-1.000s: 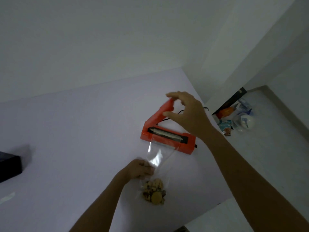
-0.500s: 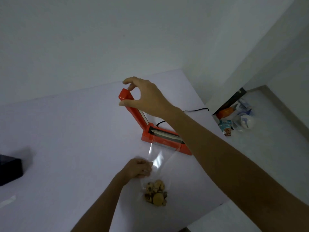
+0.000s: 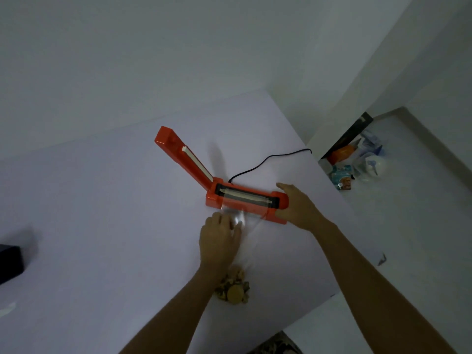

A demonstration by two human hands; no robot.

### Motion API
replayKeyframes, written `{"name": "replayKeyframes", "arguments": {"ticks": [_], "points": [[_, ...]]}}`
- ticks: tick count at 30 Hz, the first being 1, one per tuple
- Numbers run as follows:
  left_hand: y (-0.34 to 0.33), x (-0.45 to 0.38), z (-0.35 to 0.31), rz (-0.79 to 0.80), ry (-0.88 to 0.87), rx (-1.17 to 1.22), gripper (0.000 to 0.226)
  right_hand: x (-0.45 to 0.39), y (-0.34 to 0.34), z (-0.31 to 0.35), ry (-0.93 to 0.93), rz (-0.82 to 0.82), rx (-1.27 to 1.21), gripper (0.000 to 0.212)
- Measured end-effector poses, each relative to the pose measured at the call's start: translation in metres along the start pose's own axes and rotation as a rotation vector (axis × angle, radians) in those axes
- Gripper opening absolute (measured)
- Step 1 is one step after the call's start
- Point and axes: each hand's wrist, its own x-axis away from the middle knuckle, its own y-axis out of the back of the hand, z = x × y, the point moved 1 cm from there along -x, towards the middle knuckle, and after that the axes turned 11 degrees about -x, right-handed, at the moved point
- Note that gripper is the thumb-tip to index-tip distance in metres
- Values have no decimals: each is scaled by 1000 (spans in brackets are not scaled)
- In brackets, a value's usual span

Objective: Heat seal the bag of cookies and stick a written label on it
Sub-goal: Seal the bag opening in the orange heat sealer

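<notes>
An orange heat sealer (image 3: 245, 199) lies on the white table (image 3: 102, 226) with its lid (image 3: 184, 157) raised up to the left, baring the sealing strip. A clear bag (image 3: 254, 233) lies in front of it, its open top over the sealer's near edge. The cookies (image 3: 233, 290) are bunched at the bag's bottom. My left hand (image 3: 219, 241) presses flat on the bag just short of the sealer, fingers blurred. My right hand (image 3: 298, 208) holds the right end of the sealer's base, thumb on the near side and fingers on the far side.
A black power cable (image 3: 268, 159) runs from the sealer's back to the table's right edge. A black box (image 3: 10, 261) sits at the far left edge. Packets and bags (image 3: 357, 162) lie on the floor to the right, below the table.
My right hand let go of the raised lid and came down to the sealer's right end. The lid stayed up. My left hand slid forward along the bag toward the sealer and flattened.
</notes>
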Motion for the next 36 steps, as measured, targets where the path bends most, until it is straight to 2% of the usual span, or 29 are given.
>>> {"name": "replayKeyframes", "arguments": {"ticks": [2, 5, 8, 13, 17, 22, 30, 36], "points": [[-13, 5, -20, -8, -143, -99, 25, -3, -5, -4, 54, -10, -2, 91], [-28, 3, -46, -4, -221, -165, 37, -9, -10, -11, 117, -2, 67, 88], [-37, -4, -59, 19, -246, -260, 40, -10, -16, -23, 120, -2, 120, 90], [-35, -19, -66, 44, -187, -310, 26, -11, -27, -32, 173, -129, 47, 82], [-27, -28, -71, 103, -206, -370, 22, -11, -29, -34, 181, -144, -11, 82], [-23, -31, -78, 94, -273, -344, 12, -10, -29, -39, 172, -136, -61, 81], [-12, -45, -87, 118, -393, -524, 27, -16, -24, -44, 180, -101, -93, 62], [0, -52, -89, 194, -426, -607, 33, -15, -24, -44, 178, -90, -86, 68]]}}
